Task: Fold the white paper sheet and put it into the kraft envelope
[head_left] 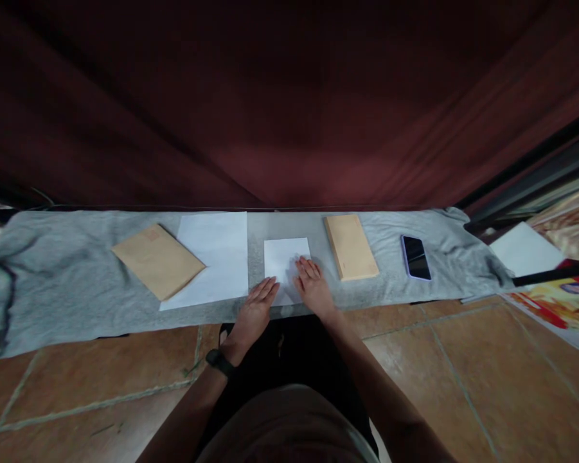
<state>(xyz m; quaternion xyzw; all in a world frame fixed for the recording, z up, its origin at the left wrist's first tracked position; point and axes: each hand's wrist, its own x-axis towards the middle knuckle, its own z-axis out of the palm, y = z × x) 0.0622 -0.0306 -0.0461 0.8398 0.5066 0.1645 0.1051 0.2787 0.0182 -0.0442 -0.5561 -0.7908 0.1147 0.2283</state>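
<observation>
Your L hand (255, 310) & R hand (315, 288) press flat, gripping nothing, prob. steadying sml. paper (283, 253); env. stack (353, 248) at 3 o'clock, lg. paper (218, 247) at 9, prob. for reach.

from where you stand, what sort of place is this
Perhaps a small shop or home: brown square floor tiles, dark red fabric curtain, flat red-and-yellow printed panel.

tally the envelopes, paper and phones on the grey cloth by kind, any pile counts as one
Brown envelopes: 2 (left envelope, right envelope stack)
White paper: 2 (large paper, small paper)
Phones: 1 (purple-edged phone)
Total: 5
</observation>
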